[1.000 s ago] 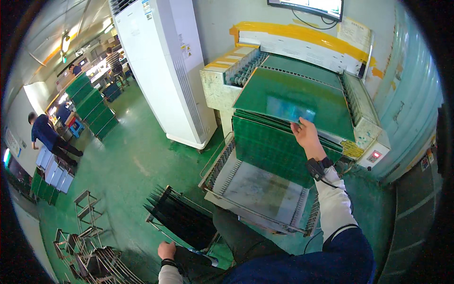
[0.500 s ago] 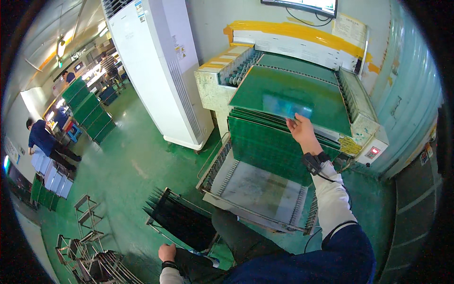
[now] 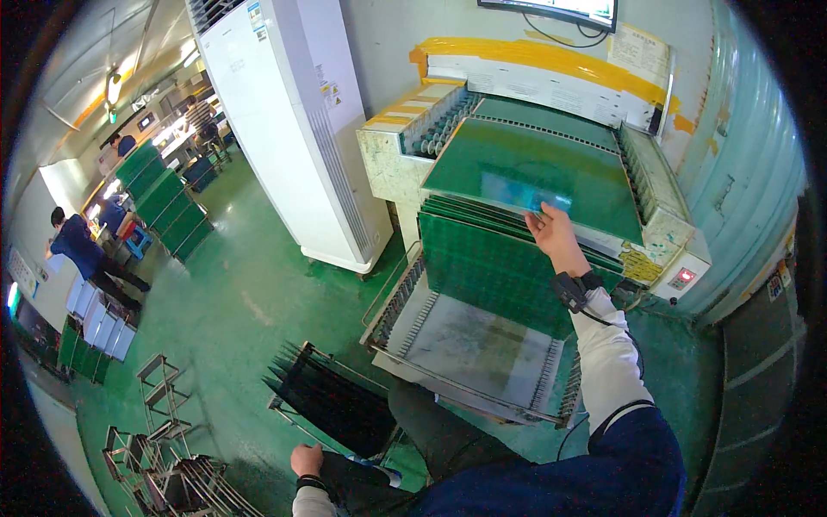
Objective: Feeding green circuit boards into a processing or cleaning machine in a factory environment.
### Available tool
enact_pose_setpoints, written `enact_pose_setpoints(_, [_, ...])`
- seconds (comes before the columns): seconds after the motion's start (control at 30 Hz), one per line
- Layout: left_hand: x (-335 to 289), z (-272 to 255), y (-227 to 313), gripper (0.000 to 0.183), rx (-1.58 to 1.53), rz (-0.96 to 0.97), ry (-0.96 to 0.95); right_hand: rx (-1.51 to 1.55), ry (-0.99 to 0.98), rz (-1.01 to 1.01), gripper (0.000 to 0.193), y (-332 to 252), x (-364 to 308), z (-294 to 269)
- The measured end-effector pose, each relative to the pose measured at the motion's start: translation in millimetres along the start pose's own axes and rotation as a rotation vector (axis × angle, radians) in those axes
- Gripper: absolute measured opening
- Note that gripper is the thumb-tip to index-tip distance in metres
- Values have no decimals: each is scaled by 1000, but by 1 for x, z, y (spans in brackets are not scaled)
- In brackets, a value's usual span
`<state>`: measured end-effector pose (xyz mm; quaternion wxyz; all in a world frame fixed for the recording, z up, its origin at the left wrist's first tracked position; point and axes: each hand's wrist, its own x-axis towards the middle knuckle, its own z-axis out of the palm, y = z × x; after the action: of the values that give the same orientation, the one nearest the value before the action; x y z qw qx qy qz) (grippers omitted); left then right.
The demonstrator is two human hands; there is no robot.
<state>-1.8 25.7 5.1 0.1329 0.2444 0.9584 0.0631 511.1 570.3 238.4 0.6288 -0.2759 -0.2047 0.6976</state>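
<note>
Now | right hand [image 3: 551, 234] fingers pinching green board [image 3: 534, 177] near edge | left hand [image 3: 306, 459] fingers unclear

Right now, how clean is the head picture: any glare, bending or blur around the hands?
Head view: strong fisheye bending, with a black rim at the corners; a pale sheen lies on the top green panel just beside the right hand; the left hand sits low near the dark rack, dimmer but readable; the far workers at left are small and soft.
</note>
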Motion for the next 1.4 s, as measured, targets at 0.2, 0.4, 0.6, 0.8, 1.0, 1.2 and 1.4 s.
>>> enact_pose_setpoints(0.2, [-3, -4, 5, 37, 14, -33, -7, -13, 9, 3, 28, -1, 6, -3])
enact_pose_setpoints(0.4, [-3, -6, 7, 37, 7, -55, -41, 8, 15, 1, 25, -4, 14, -5])
enact_pose_setpoints(0.6, [-2, -4, 6, 38, 33, -49, -33, 9, 42, 3, 26, -3, 16, -1])
enact_pose_setpoints(0.8, [1, 1, 3, 37, 21, -30, -12, -12, 23, -13, 26, -5, 28, -8])
enact_pose_setpoints(1.0, [3, 6, -3, 36, 20, -7, 12, -40, 22, -11, 25, -3, 39, -10])
enact_pose_setpoints(1.2, [2, 5, 1, 36, 19, 0, 20, -55, -16, -9, 23, -8, 37, -9])
enact_pose_setpoints(1.4, [5, 9, -10, 36, 9, -22, -22, -144, -7, 97, 28, -12, 24, 4])
